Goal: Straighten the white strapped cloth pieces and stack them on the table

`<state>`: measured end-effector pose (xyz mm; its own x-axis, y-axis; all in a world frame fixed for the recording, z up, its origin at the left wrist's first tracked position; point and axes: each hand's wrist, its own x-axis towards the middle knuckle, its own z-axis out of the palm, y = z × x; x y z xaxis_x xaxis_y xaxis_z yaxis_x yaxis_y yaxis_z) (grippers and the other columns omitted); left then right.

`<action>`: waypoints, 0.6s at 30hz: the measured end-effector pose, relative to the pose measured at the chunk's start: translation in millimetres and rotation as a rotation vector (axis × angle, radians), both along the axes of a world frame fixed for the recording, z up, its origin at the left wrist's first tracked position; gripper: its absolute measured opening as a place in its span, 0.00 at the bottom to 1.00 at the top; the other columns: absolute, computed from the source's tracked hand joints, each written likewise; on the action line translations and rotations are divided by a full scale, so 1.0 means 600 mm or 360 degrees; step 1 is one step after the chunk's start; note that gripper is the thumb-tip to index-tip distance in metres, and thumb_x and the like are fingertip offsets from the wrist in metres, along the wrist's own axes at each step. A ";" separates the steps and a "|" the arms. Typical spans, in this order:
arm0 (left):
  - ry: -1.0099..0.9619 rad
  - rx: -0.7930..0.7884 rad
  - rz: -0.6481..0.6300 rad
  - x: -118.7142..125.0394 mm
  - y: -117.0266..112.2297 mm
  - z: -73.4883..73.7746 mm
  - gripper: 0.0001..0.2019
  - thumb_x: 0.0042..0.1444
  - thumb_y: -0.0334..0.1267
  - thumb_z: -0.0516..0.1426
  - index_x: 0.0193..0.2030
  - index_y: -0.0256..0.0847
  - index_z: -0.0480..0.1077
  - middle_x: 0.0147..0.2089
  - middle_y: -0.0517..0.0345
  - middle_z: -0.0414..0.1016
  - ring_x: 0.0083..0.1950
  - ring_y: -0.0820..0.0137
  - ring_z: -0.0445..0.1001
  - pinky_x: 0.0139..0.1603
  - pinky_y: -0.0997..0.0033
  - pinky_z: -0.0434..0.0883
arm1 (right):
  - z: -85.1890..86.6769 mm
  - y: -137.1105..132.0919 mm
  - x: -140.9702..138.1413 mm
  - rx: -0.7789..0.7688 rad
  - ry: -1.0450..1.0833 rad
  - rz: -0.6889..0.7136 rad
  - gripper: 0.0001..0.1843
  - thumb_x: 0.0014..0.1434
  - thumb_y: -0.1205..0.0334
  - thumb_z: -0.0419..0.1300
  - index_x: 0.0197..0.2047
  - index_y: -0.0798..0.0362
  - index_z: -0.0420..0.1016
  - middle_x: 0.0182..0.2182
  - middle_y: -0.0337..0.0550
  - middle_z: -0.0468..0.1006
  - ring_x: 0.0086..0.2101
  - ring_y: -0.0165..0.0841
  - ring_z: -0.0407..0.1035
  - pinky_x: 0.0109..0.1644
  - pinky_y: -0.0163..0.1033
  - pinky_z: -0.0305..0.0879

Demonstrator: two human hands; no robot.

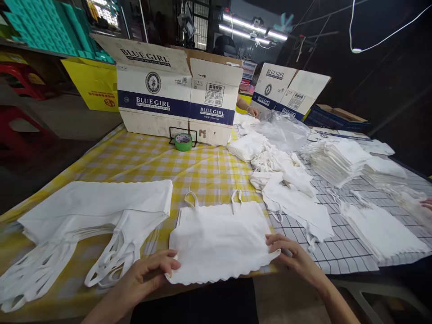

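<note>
White camisole point(221, 243), left fingers point(168, 261) and right fingers point(281, 243) clamped on corners, beyond it "BLUE GIRL" carton point(175, 94).

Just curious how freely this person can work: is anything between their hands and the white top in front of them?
Nothing visible: the left hand and right hand touch the white top directly, at its near corners.

Bright tube lights point(243, 24) amid dimness
</note>
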<state>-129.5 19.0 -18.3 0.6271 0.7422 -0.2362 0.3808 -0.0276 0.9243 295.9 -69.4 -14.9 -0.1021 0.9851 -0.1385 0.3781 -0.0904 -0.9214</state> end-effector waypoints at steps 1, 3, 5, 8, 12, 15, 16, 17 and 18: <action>0.0024 0.0010 0.0001 -0.001 -0.001 0.000 0.07 0.56 0.45 0.55 0.33 0.49 0.74 0.48 0.58 0.77 0.64 0.59 0.60 0.63 0.56 0.58 | 0.000 -0.001 0.000 0.0003 -0.0011 0.0001 0.11 0.57 0.51 0.59 0.36 0.47 0.78 0.47 0.48 0.72 0.57 0.45 0.60 0.59 0.49 0.58; 0.0058 0.0017 -0.0002 -0.003 -0.003 -0.005 0.08 0.56 0.45 0.55 0.33 0.49 0.73 0.50 0.58 0.76 0.65 0.60 0.58 0.64 0.56 0.57 | 0.000 -0.002 0.000 -0.0003 -0.0046 0.0004 0.12 0.57 0.50 0.58 0.35 0.48 0.78 0.47 0.49 0.72 0.57 0.45 0.60 0.59 0.49 0.58; 0.0060 0.0001 -0.0014 -0.007 -0.007 -0.016 0.07 0.56 0.46 0.55 0.33 0.50 0.73 0.53 0.59 0.75 0.67 0.59 0.56 0.63 0.56 0.58 | 0.001 -0.004 -0.001 -0.0009 -0.0074 0.0008 0.13 0.58 0.50 0.58 0.35 0.48 0.78 0.47 0.49 0.72 0.58 0.45 0.59 0.59 0.50 0.58; 0.0059 -0.0033 -0.0016 -0.014 -0.010 -0.033 0.07 0.56 0.46 0.55 0.33 0.52 0.73 0.55 0.61 0.73 0.68 0.60 0.53 0.62 0.55 0.61 | 0.002 -0.006 -0.002 0.0015 -0.0087 0.0019 0.12 0.58 0.50 0.58 0.35 0.48 0.78 0.46 0.49 0.72 0.58 0.45 0.59 0.59 0.50 0.57; 0.0100 0.0007 -0.0013 -0.019 -0.012 -0.041 0.05 0.54 0.45 0.57 0.31 0.52 0.73 0.54 0.61 0.74 0.66 0.57 0.57 0.64 0.52 0.58 | 0.000 -0.011 -0.002 0.0035 -0.0130 0.0005 0.14 0.58 0.49 0.57 0.34 0.48 0.79 0.45 0.49 0.72 0.58 0.45 0.59 0.59 0.51 0.58; 0.0066 -0.0005 0.0044 -0.015 -0.016 -0.028 0.06 0.54 0.45 0.56 0.31 0.53 0.74 0.53 0.62 0.75 0.63 0.57 0.63 0.62 0.53 0.61 | 0.004 -0.014 0.000 0.0072 -0.0172 -0.0005 0.15 0.58 0.48 0.56 0.34 0.47 0.79 0.45 0.49 0.73 0.56 0.46 0.61 0.58 0.51 0.60; 0.0051 0.0011 0.0095 -0.013 -0.019 -0.019 0.07 0.55 0.46 0.55 0.33 0.53 0.74 0.52 0.63 0.75 0.61 0.57 0.64 0.62 0.54 0.62 | 0.009 -0.015 0.001 0.0091 -0.0200 -0.0006 0.15 0.58 0.48 0.56 0.35 0.47 0.79 0.46 0.49 0.73 0.56 0.46 0.62 0.57 0.51 0.60; 0.0040 0.0046 0.0161 -0.013 -0.022 -0.008 0.08 0.55 0.47 0.54 0.35 0.55 0.75 0.51 0.63 0.76 0.60 0.57 0.66 0.61 0.56 0.63 | 0.016 -0.015 0.001 0.0114 -0.0238 -0.0011 0.14 0.58 0.49 0.56 0.35 0.47 0.79 0.46 0.49 0.73 0.55 0.46 0.62 0.57 0.51 0.60; 0.0032 0.0092 0.0243 -0.015 -0.025 0.005 0.09 0.56 0.47 0.53 0.37 0.56 0.75 0.50 0.64 0.76 0.59 0.57 0.67 0.61 0.57 0.63 | 0.027 -0.015 0.001 0.0142 -0.0282 -0.0012 0.13 0.58 0.50 0.56 0.36 0.47 0.79 0.47 0.49 0.73 0.54 0.47 0.63 0.57 0.52 0.60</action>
<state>-138.8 4.2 -15.3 0.5018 0.8412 -0.2016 0.4030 -0.0211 0.9149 296.8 -78.3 1.1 -0.0762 0.9949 -0.0656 0.5349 -0.0147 -0.8448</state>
